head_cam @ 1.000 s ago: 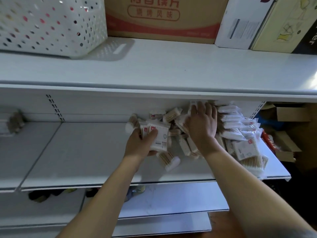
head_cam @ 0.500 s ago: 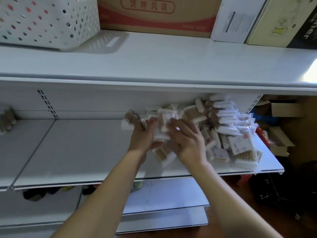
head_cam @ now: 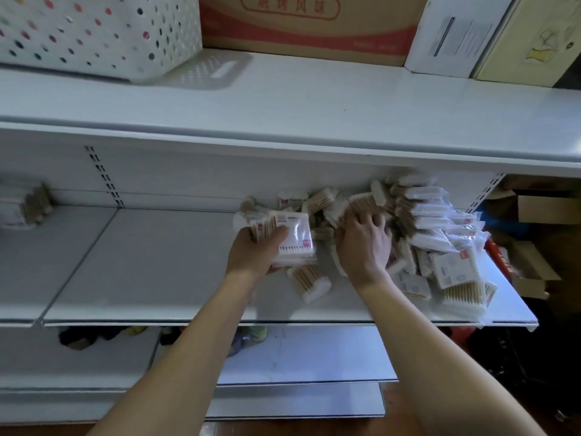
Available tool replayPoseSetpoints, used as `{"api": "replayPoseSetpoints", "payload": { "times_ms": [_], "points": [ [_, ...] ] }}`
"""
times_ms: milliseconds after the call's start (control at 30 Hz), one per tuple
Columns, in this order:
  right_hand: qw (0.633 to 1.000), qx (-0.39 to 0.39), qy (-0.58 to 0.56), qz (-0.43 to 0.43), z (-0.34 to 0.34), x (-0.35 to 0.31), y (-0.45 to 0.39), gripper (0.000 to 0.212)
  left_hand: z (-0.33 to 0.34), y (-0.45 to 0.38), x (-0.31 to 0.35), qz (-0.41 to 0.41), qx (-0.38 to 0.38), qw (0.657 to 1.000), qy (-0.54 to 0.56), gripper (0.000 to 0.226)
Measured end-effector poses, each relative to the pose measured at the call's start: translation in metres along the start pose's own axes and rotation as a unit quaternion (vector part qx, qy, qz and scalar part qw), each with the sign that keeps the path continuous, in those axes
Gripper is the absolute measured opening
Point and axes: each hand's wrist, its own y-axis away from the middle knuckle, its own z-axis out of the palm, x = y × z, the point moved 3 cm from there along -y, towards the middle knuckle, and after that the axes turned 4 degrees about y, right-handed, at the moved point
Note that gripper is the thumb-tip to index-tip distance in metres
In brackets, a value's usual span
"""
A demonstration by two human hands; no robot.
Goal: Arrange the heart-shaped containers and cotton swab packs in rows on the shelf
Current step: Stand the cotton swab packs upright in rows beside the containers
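A loose heap of clear cotton swab packs point(head_cam: 430, 228) lies on the right part of the white middle shelf point(head_cam: 157, 272). My left hand point(head_cam: 254, 253) grips a small stack of swab packs point(head_cam: 292, 240) just left of the heap, thumb on top. My right hand point(head_cam: 364, 243) reaches into the heap, its fingers curled over a pack with wooden sticks point(head_cam: 361, 204). One single pack point(head_cam: 309, 283) lies alone on the shelf between my wrists. No heart-shaped container is visible.
The top shelf carries a white perforated basket point(head_cam: 94, 29), a brown carton point(head_cam: 301, 23) and white boxes point(head_cam: 452, 33). More swab packs point(head_cam: 28, 209) sit at the far left. Cardboard boxes point(head_cam: 534, 265) stand on the floor to the right. Lower shelves run below.
My right hand went from near my left hand back to the right and deeper into the heap. My left hand's stack of packs looks thicker than before.
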Motion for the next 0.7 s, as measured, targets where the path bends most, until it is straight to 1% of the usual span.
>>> {"api": "replayPoseSetpoints", "payload": {
  "times_ms": [33, 100, 133, 167, 200, 233, 300, 333, 367, 400, 433, 500, 533, 600, 633, 700],
  "points": [
    [1.000, 0.006, 0.000, 0.003, -0.001, 0.000, -0.001, 0.030, -0.003, 0.000, 0.000, 0.003, 0.008, 1.000, -0.003, 0.018],
    [0.997, 0.066, -0.040, 0.004, -0.010, -0.001, 0.005, 0.023, -0.009, -0.001, 0.000, 0.014, 0.032, 0.999, -0.001, 0.015],
    [0.990, 0.112, -0.090, 0.002, -0.020, -0.003, 0.010, 0.019, -0.013, -0.002, -0.001, 0.019, 0.046, 0.999, 0.001, 0.017],
    [0.976, 0.140, -0.165, 0.005, -0.029, -0.007, 0.016, 0.013, -0.016, -0.002, -0.001, 0.021, 0.063, 0.998, 0.007, 0.025],
    [0.954, 0.145, -0.261, 0.016, -0.038, -0.012, 0.022, 0.015, -0.019, -0.001, 0.000, 0.022, 0.077, 0.997, 0.011, 0.034],
    [0.923, 0.119, -0.362, 0.044, -0.044, -0.020, 0.027, 0.022, -0.022, 0.000, 0.001, 0.022, 0.088, 0.996, 0.013, 0.041],
    [0.840, 0.031, -0.533, 0.094, -0.052, -0.044, 0.039, 0.022, -0.029, 0.002, 0.003, 0.018, 0.092, 0.995, 0.020, 0.045],
    [0.808, -0.011, -0.580, 0.104, -0.050, -0.056, 0.044, 0.020, -0.033, 0.005, 0.004, 0.012, 0.088, 0.996, 0.033, 0.043],
    [0.805, -0.034, -0.584, 0.099, -0.049, -0.068, 0.050, 0.019, -0.037, 0.008, 0.005, 0.008, 0.080, 0.995, 0.052, 0.040],
    [0.812, -0.047, -0.574, 0.091, -0.048, -0.080, 0.055, 0.019, -0.043, 0.012, 0.006, 0.006, 0.069, 0.995, 0.076, 0.036],
    [0.822, -0.050, -0.560, 0.093, -0.045, -0.091, 0.060, 0.022, -0.051, 0.017, 0.007, 0.011, 0.060, 0.994, 0.096, 0.035],
    [0.815, -0.043, -0.568, 0.107, -0.043, -0.113, 0.070, 0.026, -0.072, 0.024, 0.006, 0.026, 0.056, 0.991, 0.121, 0.038],
    [0.815, -0.035, -0.570, 0.102, -0.044, -0.126, 0.074, 0.022, -0.086, 0.027, 0.006, 0.031, 0.058, 0.989, 0.130, 0.040],
    [0.830, -0.021, -0.553, 0.071, -0.048, -0.154, 0.081, 0.015, -0.115, 0.033, 0.007, 0.038, 0.060, 0.986, 0.149, 0.043],
    [0.828, -0.019, -0.557, 0.064, -0.050, -0.170, 0.084, 0.016, -0.130, 0.037, 0.010, 0.044, 0.060, 0.985, 0.156, 0.045],
    [0.807, -0.031, -0.586, 0.064, -0.056, -0.205, 0.095, 0.020, -0.164, 0.046, 0.017, 0.066, 0.058, 0.984, 0.156, 0.046]
  ]
}}
